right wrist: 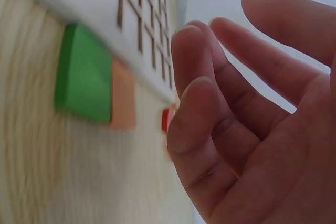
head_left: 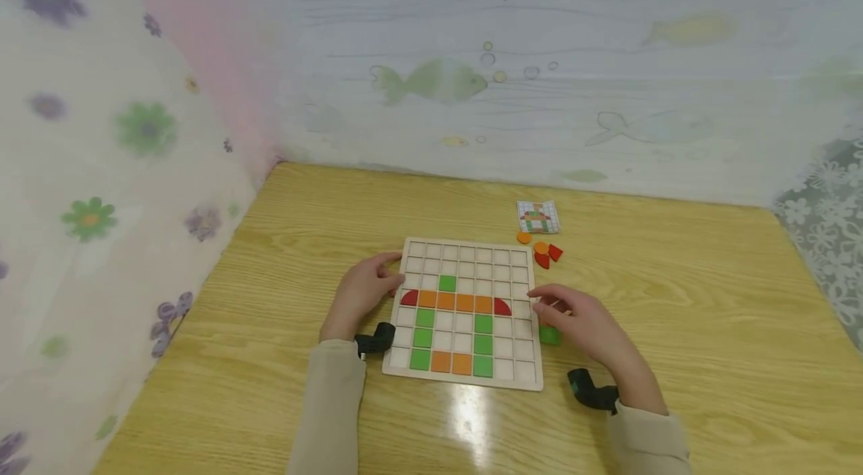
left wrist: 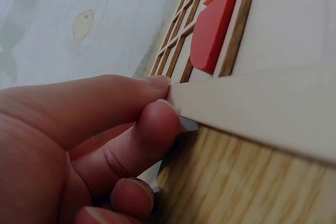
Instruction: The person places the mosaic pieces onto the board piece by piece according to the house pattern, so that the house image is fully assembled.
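Note:
A wooden grid board [head_left: 463, 383] lies on the table with green, orange and red flat pieces in several cells. At its left edge, my left hand [head_left: 360, 291] pinches the rim between thumb and fingertips, close to a red quarter-round piece [left wrist: 212, 32]. My right hand [head_left: 583, 321] hovers by the right edge, fingers loosely bent and nothing between them. Beside that edge, partly under the hand in the head view, lie a green square piece [right wrist: 86, 74] and an orange piece [right wrist: 123, 95].
Beyond the board's far right corner lie orange round pieces [head_left: 524, 237] and red quarter-round pieces [head_left: 555, 253]. A small printed pattern card [head_left: 538, 217] sits behind them. The wood-grain table [head_left: 323, 213] meets a fish-patterned wall covering [head_left: 431, 138] at the back.

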Motion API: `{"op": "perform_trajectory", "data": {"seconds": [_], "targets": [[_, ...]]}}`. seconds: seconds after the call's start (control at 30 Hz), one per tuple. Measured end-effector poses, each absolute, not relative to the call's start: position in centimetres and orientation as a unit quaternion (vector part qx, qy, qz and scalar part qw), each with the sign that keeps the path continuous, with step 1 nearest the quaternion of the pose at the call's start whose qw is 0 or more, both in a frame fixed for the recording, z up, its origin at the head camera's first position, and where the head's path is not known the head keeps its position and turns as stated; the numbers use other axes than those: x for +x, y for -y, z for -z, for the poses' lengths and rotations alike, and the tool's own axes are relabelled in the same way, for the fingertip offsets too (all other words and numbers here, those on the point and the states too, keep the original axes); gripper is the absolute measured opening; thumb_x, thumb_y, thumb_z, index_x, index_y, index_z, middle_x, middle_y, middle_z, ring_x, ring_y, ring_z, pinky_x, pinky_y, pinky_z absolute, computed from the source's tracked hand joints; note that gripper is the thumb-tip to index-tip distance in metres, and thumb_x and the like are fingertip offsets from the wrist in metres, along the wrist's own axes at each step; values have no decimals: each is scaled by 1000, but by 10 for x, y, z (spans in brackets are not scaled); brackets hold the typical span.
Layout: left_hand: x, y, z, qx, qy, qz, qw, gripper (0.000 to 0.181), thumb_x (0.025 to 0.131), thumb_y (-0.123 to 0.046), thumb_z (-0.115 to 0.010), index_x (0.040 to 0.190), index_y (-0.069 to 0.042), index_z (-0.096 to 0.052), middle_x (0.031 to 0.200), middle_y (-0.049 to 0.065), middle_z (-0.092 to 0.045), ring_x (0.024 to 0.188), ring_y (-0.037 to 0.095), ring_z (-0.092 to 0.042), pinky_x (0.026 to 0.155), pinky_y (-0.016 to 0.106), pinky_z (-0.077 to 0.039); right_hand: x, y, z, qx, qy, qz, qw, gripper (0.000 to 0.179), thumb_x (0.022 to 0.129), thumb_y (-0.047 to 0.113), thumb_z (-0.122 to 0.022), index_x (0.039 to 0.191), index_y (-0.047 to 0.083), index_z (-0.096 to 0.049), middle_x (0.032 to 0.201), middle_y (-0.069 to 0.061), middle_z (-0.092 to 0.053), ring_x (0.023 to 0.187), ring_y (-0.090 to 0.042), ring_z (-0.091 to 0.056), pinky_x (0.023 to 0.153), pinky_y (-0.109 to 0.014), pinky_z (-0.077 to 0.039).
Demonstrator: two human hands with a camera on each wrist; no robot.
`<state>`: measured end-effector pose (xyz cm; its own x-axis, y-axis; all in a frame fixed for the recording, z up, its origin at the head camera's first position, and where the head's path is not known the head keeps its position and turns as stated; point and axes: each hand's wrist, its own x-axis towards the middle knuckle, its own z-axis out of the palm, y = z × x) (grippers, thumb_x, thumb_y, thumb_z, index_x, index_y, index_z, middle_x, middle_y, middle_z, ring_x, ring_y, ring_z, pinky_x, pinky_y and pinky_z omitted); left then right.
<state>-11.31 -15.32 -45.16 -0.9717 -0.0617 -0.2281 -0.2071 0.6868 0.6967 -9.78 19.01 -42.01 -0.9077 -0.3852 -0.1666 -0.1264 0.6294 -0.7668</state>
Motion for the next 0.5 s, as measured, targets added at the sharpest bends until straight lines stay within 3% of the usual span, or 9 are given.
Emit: {"op": "perform_trajectory", "data": {"seconds": [0.5], "targets": [[-114,154,453,-80,-911,-394,95,44,83,-31,-62,126,-24,-52,70,-2,-57,65,16,-49,63,30,-36,-93,-212,431,-154,-885,395,190,29,86,32,-58,109,14,-60,88,1,-59,76,-16,-53,62,-28,-44]]}}
